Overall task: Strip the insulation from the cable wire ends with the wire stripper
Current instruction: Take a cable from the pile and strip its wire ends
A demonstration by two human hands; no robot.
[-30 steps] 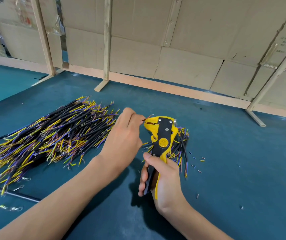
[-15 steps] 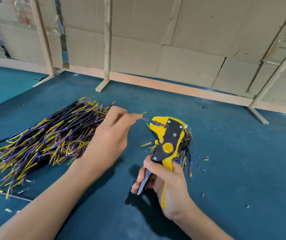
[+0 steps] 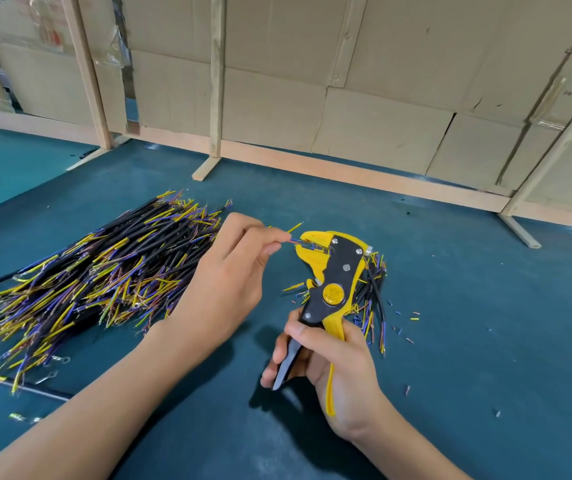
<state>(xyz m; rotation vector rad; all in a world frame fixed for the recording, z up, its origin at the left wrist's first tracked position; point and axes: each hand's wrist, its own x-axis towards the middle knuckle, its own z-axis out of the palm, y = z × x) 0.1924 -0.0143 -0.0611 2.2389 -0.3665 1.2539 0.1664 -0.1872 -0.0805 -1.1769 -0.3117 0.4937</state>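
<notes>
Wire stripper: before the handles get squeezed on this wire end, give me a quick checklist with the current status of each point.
1. Wire stripper held firmly: ok, the right hand wraps both handles.
2. Wire held: ok, the left hand pinches the cable wire between thumb and fingers.
3. Wire end at the stripper's mouth: ok, its tip reaches the yellow head.
4. Wire seated to the right depth in the blades: cannot tell, too small to see.
5. Spare yellow strand out of the mouth: ok, it points up above the head.
6. Fingertips away from the blades: ok, a gap shows.
</notes>
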